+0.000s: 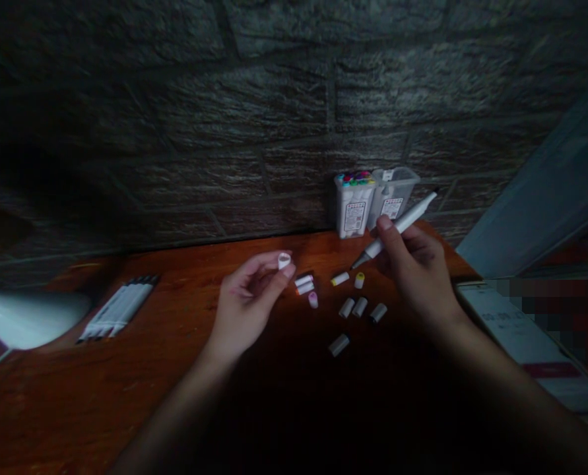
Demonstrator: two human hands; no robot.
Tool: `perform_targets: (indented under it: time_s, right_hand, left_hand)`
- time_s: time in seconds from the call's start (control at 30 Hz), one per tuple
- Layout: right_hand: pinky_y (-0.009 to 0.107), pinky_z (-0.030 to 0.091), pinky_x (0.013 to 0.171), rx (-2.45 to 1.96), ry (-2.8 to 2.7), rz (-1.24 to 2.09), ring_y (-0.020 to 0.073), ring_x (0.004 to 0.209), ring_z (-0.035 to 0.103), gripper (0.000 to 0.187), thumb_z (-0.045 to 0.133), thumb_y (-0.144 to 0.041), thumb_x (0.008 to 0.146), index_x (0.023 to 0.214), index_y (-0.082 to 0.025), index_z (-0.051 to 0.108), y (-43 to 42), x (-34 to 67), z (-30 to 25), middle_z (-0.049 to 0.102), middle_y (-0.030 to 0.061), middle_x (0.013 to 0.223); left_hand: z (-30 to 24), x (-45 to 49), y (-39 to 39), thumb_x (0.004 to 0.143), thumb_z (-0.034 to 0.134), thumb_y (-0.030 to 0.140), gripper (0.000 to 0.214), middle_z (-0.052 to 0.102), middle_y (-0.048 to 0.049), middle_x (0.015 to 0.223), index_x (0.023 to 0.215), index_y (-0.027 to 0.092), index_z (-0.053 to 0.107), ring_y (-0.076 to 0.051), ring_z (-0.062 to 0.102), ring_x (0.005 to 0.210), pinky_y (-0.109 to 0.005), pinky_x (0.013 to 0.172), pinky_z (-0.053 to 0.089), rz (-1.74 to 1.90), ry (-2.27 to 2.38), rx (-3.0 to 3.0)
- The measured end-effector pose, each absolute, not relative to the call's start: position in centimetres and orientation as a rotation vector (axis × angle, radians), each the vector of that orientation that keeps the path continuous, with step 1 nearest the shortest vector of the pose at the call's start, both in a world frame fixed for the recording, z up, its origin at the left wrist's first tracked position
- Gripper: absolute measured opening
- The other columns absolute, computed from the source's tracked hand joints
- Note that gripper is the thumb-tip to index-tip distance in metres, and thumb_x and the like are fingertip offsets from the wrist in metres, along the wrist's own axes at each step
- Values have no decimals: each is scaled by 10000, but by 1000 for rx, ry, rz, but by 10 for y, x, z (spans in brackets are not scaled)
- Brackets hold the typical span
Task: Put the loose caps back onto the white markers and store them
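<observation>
My left hand (247,300) pinches a white marker cap (284,261) between thumb and fingers, its round end facing up. In my right hand (417,270) is a white marker (402,224), held slantwise with its dark uncapped tip pointing down and left. Between the hands, several loose caps lie on the table: white ones with orange and purple ends (304,285), a pink-ended cap (313,300), and yellow-ended caps (340,279). Nearer to me lie several greyish caps (359,307), one of them (339,345) apart from the others.
Against the brick wall (274,132) stand a clear case of coloured markers (354,208) and a second clear case (407,177) beside it. Several white markers (120,307) lie in a row at left, near a white rounded object (33,318). A box (531,336) is at right.
</observation>
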State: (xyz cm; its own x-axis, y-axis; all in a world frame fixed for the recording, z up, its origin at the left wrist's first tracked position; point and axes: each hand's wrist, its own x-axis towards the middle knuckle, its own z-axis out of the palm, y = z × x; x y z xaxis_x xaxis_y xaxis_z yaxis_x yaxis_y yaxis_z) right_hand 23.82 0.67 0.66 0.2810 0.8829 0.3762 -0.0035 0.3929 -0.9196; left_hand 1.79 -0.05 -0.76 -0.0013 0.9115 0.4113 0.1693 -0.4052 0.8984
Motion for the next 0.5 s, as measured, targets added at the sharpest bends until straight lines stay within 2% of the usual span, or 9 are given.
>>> perform_targets:
  time_s: [0.17,0.3,0.5]
  right_hand:
    - [185,316,374,-1006,-1099,805,61,407,421,404,680,-552,810,669,-179,615,7,239,8,498,-53,491]
    - [179,370,388,-955,-1161,793,70,428,479,387,652,-527,845,665,-188,597,1,237,10,543,-44,509]
    - [222,512,509,-853,-1459,489,117,583,644,111,656,-308,880,854,-202,678,-20,228,13,713,0,725]
  left_hand:
    - [-10,23,-3,738,797,207,207,755,-30,870,894,162,669,-154,720,799,-266,759,590,1426,1037,1644]
    - [-10,26,-9,750,776,158,173,761,-34,824,864,161,645,-146,721,746,-242,722,579,1356,995,1724]
    - [-11,29,-15,758,769,168,153,766,-47,837,870,163,664,-157,725,736,-243,697,583,1321,1062,1869]
